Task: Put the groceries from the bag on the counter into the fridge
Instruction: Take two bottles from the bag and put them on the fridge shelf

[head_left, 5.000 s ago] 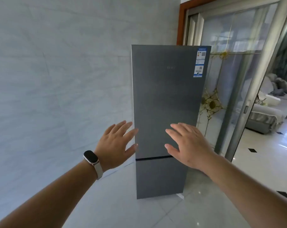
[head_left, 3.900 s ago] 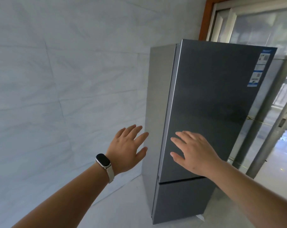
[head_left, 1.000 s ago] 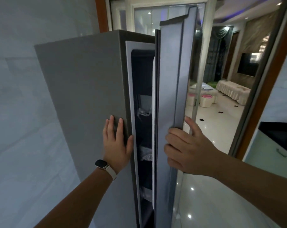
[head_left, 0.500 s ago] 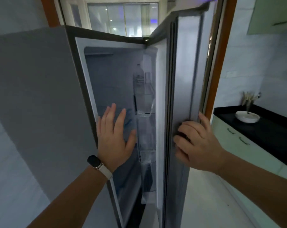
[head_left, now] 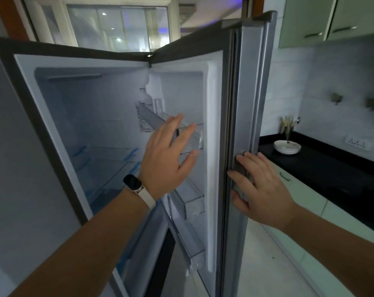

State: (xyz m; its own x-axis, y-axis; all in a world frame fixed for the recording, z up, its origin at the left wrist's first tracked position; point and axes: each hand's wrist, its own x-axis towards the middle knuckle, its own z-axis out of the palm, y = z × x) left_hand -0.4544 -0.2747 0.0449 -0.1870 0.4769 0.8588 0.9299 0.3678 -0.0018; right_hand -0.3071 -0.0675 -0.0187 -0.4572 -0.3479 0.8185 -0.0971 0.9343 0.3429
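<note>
The grey fridge (head_left: 21, 146) stands at the left with its upper door (head_left: 250, 82) swung wide open to the right. Glass shelves (head_left: 109, 161) inside look bare, and the clear door bins (head_left: 192, 196) hold nothing that I can make out. My left hand (head_left: 166, 159), a watch on its wrist, hovers with straight fingers in front of the door bins. My right hand (head_left: 261, 187) holds the outer edge of the door, its fingers curled round that edge. No bag or groceries are in view.
A black counter (head_left: 331, 168) on pale green cabinets (head_left: 306, 211) runs along the right wall. On it sit stacked white bowls (head_left: 286, 146) and a holder of utensils (head_left: 287, 127). Upper cabinets (head_left: 331, 18) hang above. Pale floor (head_left: 274, 271) shows between door and cabinets.
The fridge door has swung from shut to wide open, drawn by my right hand. My left hand left the fridge's side and now hovers before the door bins.
</note>
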